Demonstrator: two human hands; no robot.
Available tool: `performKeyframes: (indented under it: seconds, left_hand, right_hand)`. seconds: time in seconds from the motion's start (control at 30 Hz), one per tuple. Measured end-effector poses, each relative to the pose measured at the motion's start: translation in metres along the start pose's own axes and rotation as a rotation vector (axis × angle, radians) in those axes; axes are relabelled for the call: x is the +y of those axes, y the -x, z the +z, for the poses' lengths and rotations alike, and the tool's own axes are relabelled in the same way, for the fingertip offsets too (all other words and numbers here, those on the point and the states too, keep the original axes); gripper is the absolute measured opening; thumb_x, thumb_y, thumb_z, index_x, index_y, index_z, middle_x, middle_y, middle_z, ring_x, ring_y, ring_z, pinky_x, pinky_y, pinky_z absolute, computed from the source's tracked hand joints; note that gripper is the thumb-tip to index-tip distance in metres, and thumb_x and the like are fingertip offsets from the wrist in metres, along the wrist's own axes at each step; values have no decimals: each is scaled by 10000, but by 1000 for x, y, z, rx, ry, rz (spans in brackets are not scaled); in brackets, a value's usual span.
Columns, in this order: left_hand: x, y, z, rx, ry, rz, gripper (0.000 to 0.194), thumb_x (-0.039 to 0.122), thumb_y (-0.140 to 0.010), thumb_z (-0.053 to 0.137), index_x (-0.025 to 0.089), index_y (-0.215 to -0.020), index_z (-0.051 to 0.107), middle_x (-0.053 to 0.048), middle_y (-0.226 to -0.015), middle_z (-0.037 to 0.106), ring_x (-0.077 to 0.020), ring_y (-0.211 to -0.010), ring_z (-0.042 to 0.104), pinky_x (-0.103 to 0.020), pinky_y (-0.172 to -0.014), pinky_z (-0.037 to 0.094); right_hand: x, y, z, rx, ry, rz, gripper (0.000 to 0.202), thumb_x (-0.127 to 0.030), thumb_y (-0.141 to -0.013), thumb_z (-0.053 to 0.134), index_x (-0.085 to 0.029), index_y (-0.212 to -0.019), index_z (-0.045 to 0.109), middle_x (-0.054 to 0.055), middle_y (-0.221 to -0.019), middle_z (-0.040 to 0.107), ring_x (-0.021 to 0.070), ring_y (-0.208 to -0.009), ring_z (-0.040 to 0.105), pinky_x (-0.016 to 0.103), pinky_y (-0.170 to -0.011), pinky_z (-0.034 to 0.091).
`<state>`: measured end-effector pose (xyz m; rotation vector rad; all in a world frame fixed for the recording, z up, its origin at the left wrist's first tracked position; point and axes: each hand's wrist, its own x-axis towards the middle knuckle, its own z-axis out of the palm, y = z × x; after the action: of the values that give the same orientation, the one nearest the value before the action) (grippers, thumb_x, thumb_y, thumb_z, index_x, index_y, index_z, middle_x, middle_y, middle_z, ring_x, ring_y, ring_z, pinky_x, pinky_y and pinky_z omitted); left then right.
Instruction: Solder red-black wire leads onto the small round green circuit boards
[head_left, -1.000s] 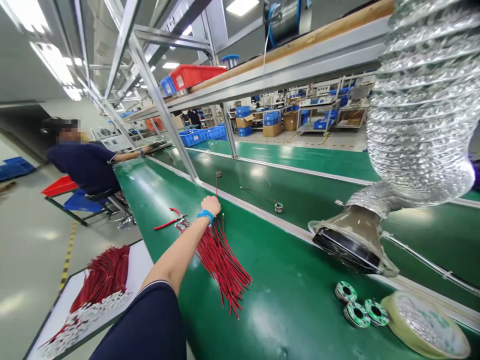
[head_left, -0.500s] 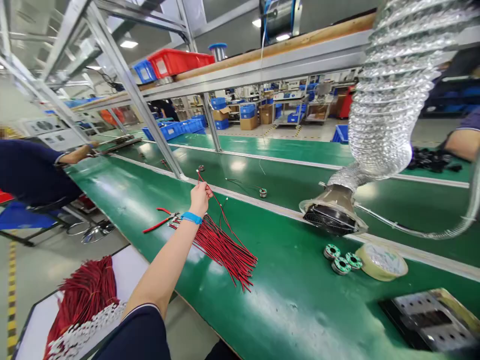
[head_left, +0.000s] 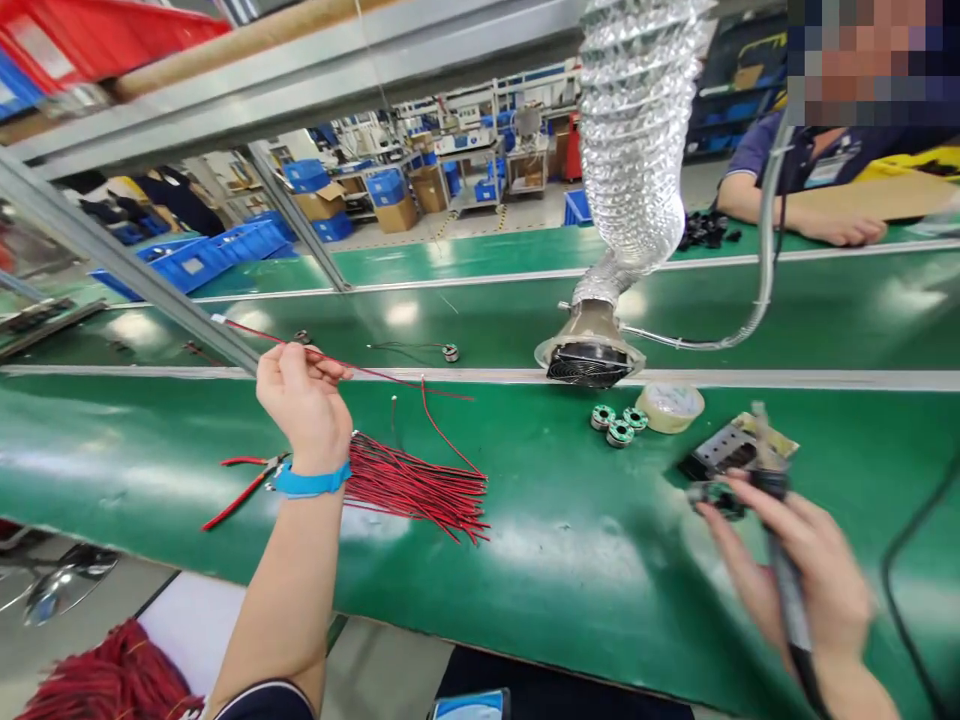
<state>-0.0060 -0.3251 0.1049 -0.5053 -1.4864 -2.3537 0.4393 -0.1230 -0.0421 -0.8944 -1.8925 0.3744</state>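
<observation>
Likely fetching, our left hand (head_left: 301, 398) pinches wire (head_left: 375, 373) at nine o'clock; our right hand (head_left: 817, 575) holds tool (head_left: 790, 598) and ring (head_left: 724, 499) at four; next probably needs careful aligning.

A roll of tape (head_left: 673, 408) lies near the worktop's (head_left: 585, 600) far edge, right of its middle. Above that edge hangs a silvery ribbed duct (head_left: 634, 130) with a black fan (head_left: 589, 364) at its mouth. Blue bins (head_left: 196, 262) stand toward the left end of the farther worktop (head_left: 487, 235). At its right end, 1 co-worker (head_left: 796, 160) leans beside small black parts (head_left: 706, 230). Behind are 2 stacks of blue boxes (head_left: 386, 187) and cardboard cartons (head_left: 395, 216). A red bin (head_left: 97, 38) sits on the shelf (head_left: 315, 82).
</observation>
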Motion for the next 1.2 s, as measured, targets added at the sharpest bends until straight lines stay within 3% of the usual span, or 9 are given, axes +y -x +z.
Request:
performKeyframes:
  seconds: [0.07, 0.17, 0.33, 0.5, 0.67, 0.73, 0.83, 1.0, 1.2]
  left_hand:
    - [-13, 12, 1, -39, -23, -47, 73, 168, -949, 509, 213, -896, 485, 63, -723, 568, -74, -475, 531, -213, -494, 504]
    - [-51, 41, 1, -191, -178, -202, 110, 283, -928, 549, 212, -888, 476, 69, -693, 540, -87, -514, 582, -231, -558, 552]
    - [-110, 80, -16, -600, -601, -453, 221, 366, -869, 643, 190, -803, 528, 19, -641, 595, -146, -521, 629, -304, -585, 573]
    - [-109, 93, -24, -818, -729, -319, 129, 283, -846, 727, 194, -773, 667, -27, -756, 673, -192, -715, 647, -352, -788, 558]
    - [-98, 144, 12, -1571, -580, 66, 130, 280, -931, 748, 234, -1053, 750, -73, -1161, 724, -260, -1114, 623, -411, -1032, 478]
    - [-99, 165, 25, -1707, -584, 171, 60, 263, -981, 698, 209, -996, 720, -79, -1087, 707, -252, -1043, 616, -400, -965, 490]
    - [-96, 187, 33, -1722, -609, 174, 156, 232, -1041, 604, 195, -899, 656, -54, -946, 674, -223, -922, 607, -356, -856, 488]
    - [-73, 209, 29, -1545, -461, 60, 121, 237, -1066, 587, 203, -971, 653, -24, -940, 676, -161, -826, 622, -282, -742, 472]
    - [-59, 233, 30, -1491, -289, 166, 107, 240, -1045, 641, 200, -976, 712, -33, -917, 712, -153, -841, 661, -266, -751, 505]
  right_hand:
    - [-28, 20, 18, -46, -26, -173, 471, -380, -949, 786, -358, -1403, 662, 105, -1238, 741, 290, -1069, 754, 471, -959, 621]
    - [-52, 45, 40, -163, -110, -226, 444, -266, -1010, 693, -318, -1445, 616, 103, -1286, 703, 256, -1089, 757, 379, -882, 657]
    - [-47, 72, 54, -321, -140, -162, 396, -219, -1039, 633, -273, -1431, 615, 123, -1334, 655, 244, -1112, 754, 332, -867, 652]
    - [-42, 77, 57, -345, -132, -164, 409, -214, -1037, 642, -261, -1440, 595, 134, -1323, 649, 238, -1093, 751, 332, -859, 647]
    - [-46, 73, 59, -321, -79, -188, 426, -211, -1010, 682, -245, -1428, 603, 147, -1279, 654, 267, -1069, 738, 398, -871, 643]
    - [-46, 73, 58, -312, -70, -180, 435, -208, -1002, 696, -247, -1425, 607, 144, -1262, 653, 265, -1056, 731, 408, -877, 639]
    - [-48, 74, 57, -304, -95, -155, 438, -179, -1002, 685, -255, -1427, 605, 137, -1268, 639, 241, -1042, 726, 379, -875, 634]
    - [-53, 69, 56, -303, -174, -81, 468, -121, -999, 639, -266, -1442, 590, 127, -1298, 615, 229, -1114, 719, 334, -904, 625]
    - [-53, 67, 56, -301, -188, -9, 533, -179, -980, 694, -304, -1478, 552, 114, -1333, 593, 254, -1202, 687, 375, -975, 622]
